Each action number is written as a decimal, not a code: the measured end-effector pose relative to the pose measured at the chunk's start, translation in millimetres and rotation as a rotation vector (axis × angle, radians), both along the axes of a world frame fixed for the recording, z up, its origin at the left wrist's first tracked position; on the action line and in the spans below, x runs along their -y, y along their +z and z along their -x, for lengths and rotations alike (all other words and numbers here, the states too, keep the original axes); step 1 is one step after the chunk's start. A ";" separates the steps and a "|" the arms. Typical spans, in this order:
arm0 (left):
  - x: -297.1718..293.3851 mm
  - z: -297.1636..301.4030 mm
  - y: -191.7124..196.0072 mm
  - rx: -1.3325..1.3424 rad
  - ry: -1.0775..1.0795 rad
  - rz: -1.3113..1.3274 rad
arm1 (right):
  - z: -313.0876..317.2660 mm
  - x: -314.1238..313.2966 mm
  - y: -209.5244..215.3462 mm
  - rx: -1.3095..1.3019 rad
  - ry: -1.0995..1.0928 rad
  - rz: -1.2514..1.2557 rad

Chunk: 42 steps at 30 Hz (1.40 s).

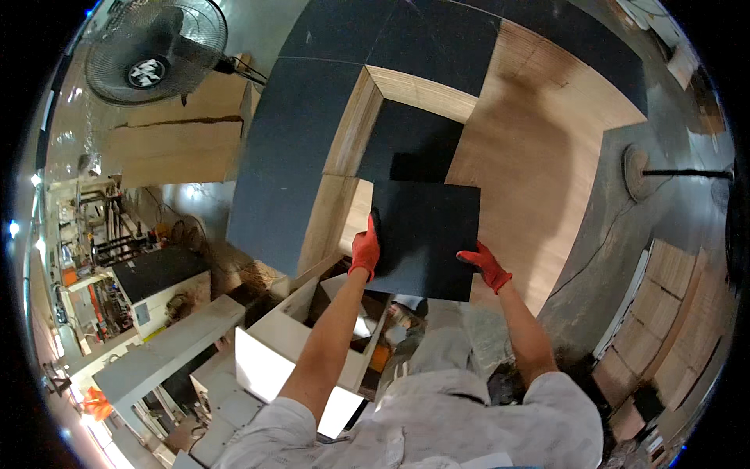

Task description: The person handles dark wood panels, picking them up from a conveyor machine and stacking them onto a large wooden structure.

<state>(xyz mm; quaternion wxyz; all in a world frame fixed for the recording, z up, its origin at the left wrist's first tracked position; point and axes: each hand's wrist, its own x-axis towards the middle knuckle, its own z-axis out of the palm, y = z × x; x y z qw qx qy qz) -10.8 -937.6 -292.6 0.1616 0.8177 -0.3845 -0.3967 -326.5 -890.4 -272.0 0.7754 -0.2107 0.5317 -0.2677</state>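
Observation:
A flat black square panel (426,238) is held level in front of me by both hands. My left hand (366,246), in a red glove with dark fingertips, is closed on its left edge, thumb along the top face. The right edge is in the grip of my right hand (488,267), also red-gloved; its fingers go under the panel out of sight. Beyond the panel lie large stacks of black sheets (293,133) and a pale wood sheet (523,148). Between them is a recess with wooden sides and a black surface (410,133) at its bottom.
A large fan (156,62) stands at the far left, by a cardboard-coloured stack (176,141). White drawers (273,344) sit close to my left side. Shelves of tools (109,227) fill the left. A round stand base (634,173) and stacked boards (652,313) are to the right.

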 end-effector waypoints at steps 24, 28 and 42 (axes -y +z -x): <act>93.2 99.7 -93.7 -1.454 0.961 0.396 | -43.7 120.6 -206.5 -0.475 -0.119 0.805; 97.5 112.3 -93.6 -1.383 0.928 0.602 | -65.8 166.0 -149.9 0.184 -0.594 0.029; 56.7 85.5 -41.1 -0.800 0.852 0.191 | -71.3 175.5 -145.2 0.040 -0.386 0.230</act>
